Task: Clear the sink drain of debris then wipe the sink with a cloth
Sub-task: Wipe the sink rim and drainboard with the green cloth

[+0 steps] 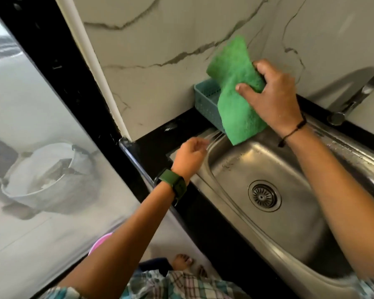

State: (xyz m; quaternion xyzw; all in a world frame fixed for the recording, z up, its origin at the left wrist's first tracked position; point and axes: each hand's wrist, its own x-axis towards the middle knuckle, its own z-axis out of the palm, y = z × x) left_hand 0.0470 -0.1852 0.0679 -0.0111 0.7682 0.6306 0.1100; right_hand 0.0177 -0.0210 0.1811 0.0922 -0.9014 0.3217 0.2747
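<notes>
My right hand (272,94) grips a green cloth (233,89) and holds it up in the air over the sink's far left corner, in front of a teal basket (205,98). The cloth hangs folded, its lower edge just above the rim. The steel sink (235,169) lies below, with its round drain strainer (264,195) showing in the basin; no debris is visible on it. My left hand (190,156), with a green watch on the wrist, hovers loosely curled over the sink's left rim and holds nothing.
A black countertop (151,145) frames the sink. The tap (354,98) rises at the right, against the marble wall. On the floor to the left stand a white bucket (50,178) and a pink object (99,242). My feet show below.
</notes>
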